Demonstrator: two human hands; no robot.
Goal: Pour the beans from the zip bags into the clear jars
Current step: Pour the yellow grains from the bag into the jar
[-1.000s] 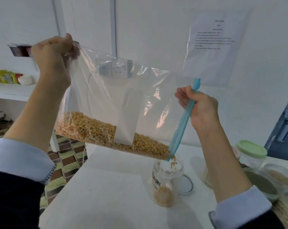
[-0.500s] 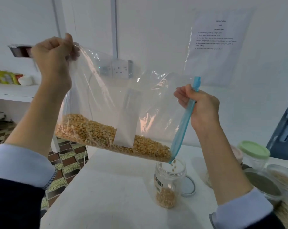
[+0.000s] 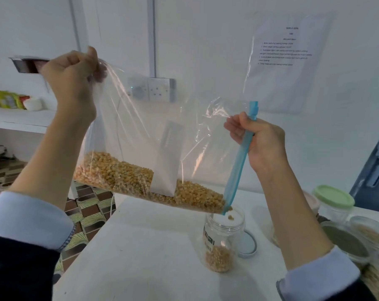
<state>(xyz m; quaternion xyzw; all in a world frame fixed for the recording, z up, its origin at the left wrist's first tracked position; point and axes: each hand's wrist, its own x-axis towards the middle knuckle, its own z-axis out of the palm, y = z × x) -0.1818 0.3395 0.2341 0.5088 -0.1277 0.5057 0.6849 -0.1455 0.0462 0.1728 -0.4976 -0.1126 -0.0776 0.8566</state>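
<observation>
A large clear zip bag [image 3: 145, 127] with a blue zip strip hangs tilted above the white table [image 3: 140, 246]. Yellow beans [image 3: 127, 177] lie along its lower edge, and a white label covers its middle. My left hand [image 3: 73, 77] pinches the bag's upper left corner, held high. My right hand [image 3: 260, 142] grips the blue zip edge lower down. The bag's lowest corner sits just over the mouth of an open clear jar [image 3: 223, 237]. A few beans fall into the jar, whose bottom holds a shallow layer of beans.
The jar's lid [image 3: 248, 246] lies flat right behind it. Several other jars stand at the right, one with a green lid [image 3: 334, 196], others open with grains [image 3: 345, 242]. The table's left edge drops to a patterned floor. A shelf with packets is far left.
Beans keep trickling from the bag's lower corner into the jar, and the layer in the jar has grown slightly. Both hands hold almost the same pose.
</observation>
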